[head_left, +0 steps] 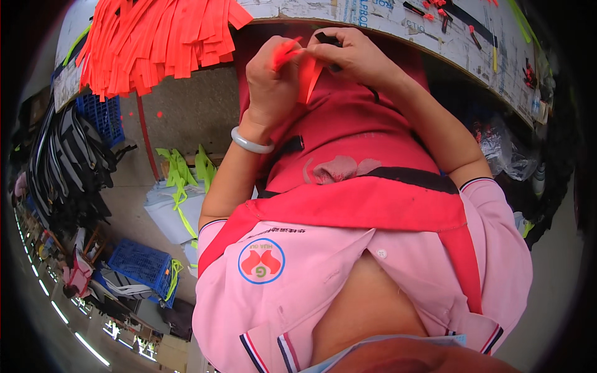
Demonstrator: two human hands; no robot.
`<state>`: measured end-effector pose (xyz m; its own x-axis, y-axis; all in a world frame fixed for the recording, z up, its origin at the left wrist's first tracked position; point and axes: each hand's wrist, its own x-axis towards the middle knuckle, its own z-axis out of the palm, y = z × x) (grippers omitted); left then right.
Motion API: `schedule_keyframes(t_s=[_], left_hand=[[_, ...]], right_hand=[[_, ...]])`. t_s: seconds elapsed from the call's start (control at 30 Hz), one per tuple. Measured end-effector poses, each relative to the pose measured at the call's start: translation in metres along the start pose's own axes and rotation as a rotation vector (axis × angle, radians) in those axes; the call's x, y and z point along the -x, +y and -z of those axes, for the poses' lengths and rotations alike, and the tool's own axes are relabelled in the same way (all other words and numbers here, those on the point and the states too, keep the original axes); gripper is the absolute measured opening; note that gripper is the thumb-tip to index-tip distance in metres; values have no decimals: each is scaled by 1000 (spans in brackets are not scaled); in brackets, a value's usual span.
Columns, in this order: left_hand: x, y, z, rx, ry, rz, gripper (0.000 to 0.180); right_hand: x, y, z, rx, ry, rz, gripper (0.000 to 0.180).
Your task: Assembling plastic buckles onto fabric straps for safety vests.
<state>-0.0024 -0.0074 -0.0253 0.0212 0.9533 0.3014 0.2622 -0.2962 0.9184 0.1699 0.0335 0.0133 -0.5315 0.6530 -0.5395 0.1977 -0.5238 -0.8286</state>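
Up against the table edge, my two hands meet in front of the red apron. Closed in a fist, my left hand [272, 78] grips a bright orange-red fabric strip [309, 81], part of which sticks out above the thumb and part hangs between the hands. My right hand [354, 57] pinches near the same strip. A small black piece [329, 41] shows between its fingers; its kind cannot be made out. To the left, a thick pile of matching orange-red strips [155, 46] hangs over the table edge.
The worktable [280, 9] carries small black and red pieces [444, 18] and a yellow-handled tool [495, 59] at the right. Black and grey straps [68, 161] hang at left. Blue crates [140, 261] and yellow-green strips [180, 177] lie low at left; a clear plastic bag [507, 146] sits at right.
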Motion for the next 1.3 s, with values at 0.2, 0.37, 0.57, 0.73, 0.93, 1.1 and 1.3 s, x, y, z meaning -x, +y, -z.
schedule_keyframes(t_s=[0.2, 0.37, 0.57, 0.73, 0.93, 1.1, 1.3], left_hand=[[-2, 2, 2, -69, 4, -51, 5], [-7, 16, -3, 121, -54, -20, 4], [-2, 7, 4, 478, -266, 462, 14], [2, 11, 3, 385, -346, 556, 13], [-1, 22, 20, 655, -278, 639, 14], [3, 18, 23, 686, -215, 592, 14], [7, 17, 19, 691, -171, 587, 13]], right_hand=[[-8, 3, -5, 36, 59, 44, 14], [-19, 34, -3, 96, 220, 70, 28], [-25, 30, 1, 414, 343, 392, 22], [-24, 28, -2, 329, 418, 478, 30], [-21, 30, 20, -366, -97, -195, 37], [-2, 31, 11, -603, -86, -147, 33], [-1, 44, 27, -500, -220, 14, 43]])
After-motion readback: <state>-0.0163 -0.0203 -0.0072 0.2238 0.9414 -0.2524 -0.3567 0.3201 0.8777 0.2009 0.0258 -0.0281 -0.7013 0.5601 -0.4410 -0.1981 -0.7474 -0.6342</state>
